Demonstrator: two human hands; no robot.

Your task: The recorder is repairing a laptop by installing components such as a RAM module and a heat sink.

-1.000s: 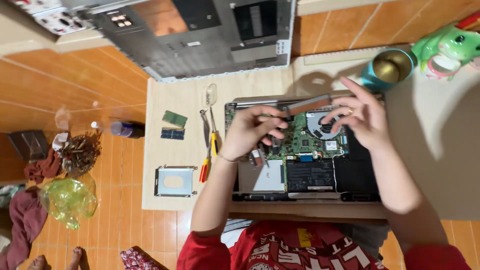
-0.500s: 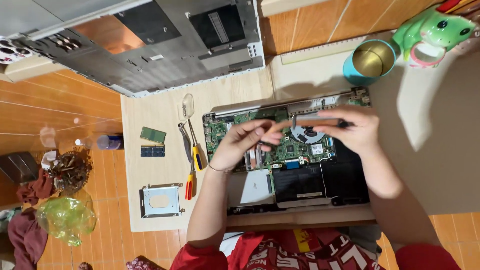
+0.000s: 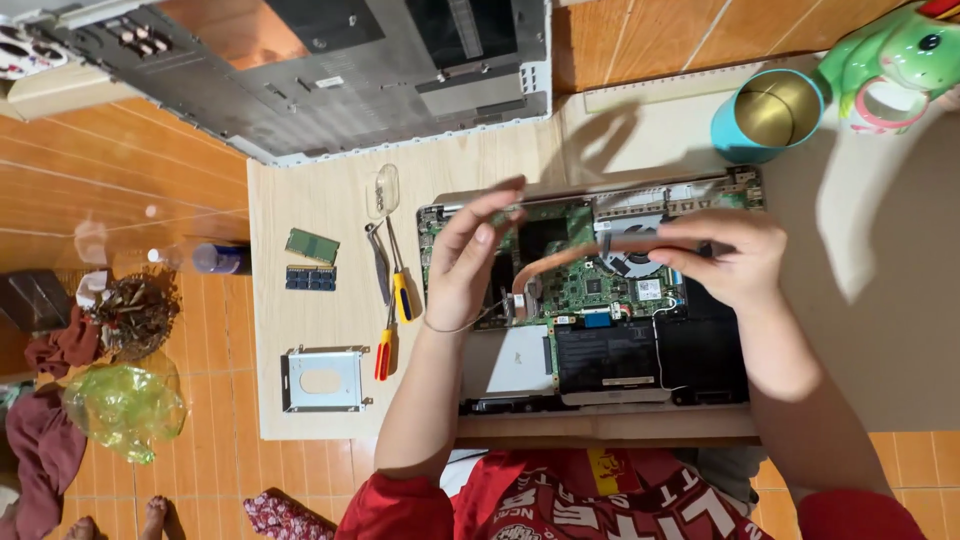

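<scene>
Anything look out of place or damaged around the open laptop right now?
Nothing looks damaged or spilled. The copper heat pipe sits lifted and tilted above the laptop board, held between the left hand and right hand. Two memory modules and screwdrivers lie loose on the table.

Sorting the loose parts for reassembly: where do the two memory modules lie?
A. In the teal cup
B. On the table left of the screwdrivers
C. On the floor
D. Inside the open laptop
B: both memory modules lie on the table, left of the screwdrivers, outside the open laptop.
</scene>
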